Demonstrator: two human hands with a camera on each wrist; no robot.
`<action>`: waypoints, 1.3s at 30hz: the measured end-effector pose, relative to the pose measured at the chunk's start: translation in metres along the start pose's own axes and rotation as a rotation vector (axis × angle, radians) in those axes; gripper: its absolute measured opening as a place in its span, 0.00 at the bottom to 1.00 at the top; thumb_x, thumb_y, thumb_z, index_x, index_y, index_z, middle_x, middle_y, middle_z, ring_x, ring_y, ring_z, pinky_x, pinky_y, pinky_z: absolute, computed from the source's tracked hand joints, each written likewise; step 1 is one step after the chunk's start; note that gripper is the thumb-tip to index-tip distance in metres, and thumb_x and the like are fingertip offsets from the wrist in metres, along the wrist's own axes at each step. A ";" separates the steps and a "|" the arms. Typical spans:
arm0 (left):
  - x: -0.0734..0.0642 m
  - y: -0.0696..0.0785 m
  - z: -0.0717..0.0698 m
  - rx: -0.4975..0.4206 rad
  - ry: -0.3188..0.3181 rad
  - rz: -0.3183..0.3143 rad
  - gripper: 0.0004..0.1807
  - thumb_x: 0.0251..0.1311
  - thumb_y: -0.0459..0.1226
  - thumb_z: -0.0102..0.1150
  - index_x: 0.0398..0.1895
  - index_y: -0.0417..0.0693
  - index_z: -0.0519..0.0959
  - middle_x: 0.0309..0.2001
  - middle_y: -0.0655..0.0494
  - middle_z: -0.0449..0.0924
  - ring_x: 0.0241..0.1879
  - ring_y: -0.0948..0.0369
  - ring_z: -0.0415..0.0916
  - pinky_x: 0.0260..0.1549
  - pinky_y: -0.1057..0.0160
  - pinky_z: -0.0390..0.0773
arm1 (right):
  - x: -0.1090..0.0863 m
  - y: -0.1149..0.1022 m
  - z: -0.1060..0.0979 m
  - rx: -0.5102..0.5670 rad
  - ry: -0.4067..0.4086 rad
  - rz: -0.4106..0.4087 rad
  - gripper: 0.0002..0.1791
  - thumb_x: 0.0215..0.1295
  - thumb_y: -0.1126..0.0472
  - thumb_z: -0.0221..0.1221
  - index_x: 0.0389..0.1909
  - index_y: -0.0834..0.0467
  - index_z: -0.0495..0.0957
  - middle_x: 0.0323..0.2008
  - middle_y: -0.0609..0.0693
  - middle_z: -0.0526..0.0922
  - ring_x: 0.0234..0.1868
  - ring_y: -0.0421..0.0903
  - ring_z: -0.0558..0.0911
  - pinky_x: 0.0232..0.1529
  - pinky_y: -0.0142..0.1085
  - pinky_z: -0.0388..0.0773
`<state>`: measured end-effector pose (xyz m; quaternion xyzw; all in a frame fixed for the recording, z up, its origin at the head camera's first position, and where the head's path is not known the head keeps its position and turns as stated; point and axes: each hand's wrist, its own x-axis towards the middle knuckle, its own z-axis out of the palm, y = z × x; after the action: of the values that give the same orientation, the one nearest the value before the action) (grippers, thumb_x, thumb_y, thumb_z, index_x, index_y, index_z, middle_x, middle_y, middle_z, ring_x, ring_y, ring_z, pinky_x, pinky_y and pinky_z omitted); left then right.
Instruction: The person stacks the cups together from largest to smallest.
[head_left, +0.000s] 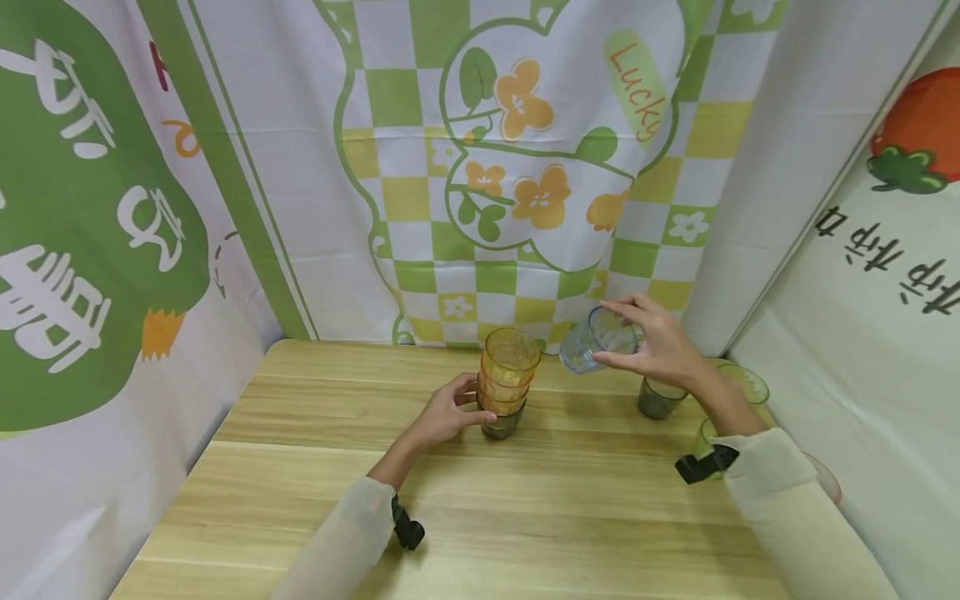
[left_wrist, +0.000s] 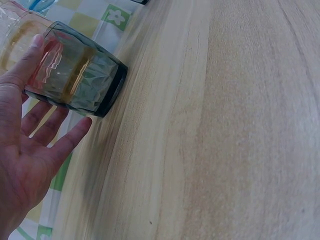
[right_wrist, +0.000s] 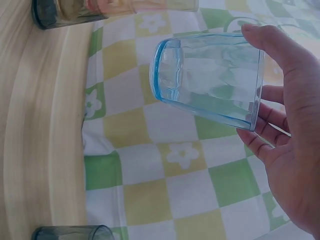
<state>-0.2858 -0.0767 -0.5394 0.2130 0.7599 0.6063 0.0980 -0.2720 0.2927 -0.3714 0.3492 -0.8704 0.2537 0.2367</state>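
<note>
In the head view my left hand (head_left: 444, 414) grips the lower part of a stack of cups (head_left: 504, 387), thumb on one side and fingers on the other. The stack stands upright on the table, with a grey-green cup (left_wrist: 100, 75) at the bottom, orange-pink in the middle and yellow on top. My right hand (head_left: 660, 340) pinches a clear blue cup (right_wrist: 210, 75) near its rim, thumb on one side and fingers on the other. That cup is tilted in the air to the right of the stack, its base toward the stack.
A grey-green cup (head_left: 660, 400) stands below my right hand. Further right, partly hidden by the forearm, are a yellow-green cup (head_left: 752, 383), a green cup (head_left: 702, 440) and a reddish rim (head_left: 828, 479). The wooden table (head_left: 315, 492) meets a printed curtain (head_left: 420, 292) behind.
</note>
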 end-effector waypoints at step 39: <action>0.001 -0.002 0.001 -0.023 -0.001 -0.013 0.34 0.58 0.44 0.81 0.68 0.56 0.77 0.67 0.53 0.79 0.69 0.45 0.75 0.67 0.41 0.76 | 0.024 -0.038 -0.018 0.039 0.082 -0.070 0.46 0.44 0.63 0.84 0.68 0.64 0.79 0.61 0.58 0.80 0.55 0.51 0.80 0.55 0.40 0.78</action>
<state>-0.2870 -0.0763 -0.5418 0.2072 0.7542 0.6142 0.1049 -0.2555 0.2678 -0.3335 0.3731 -0.8423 0.2761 0.2740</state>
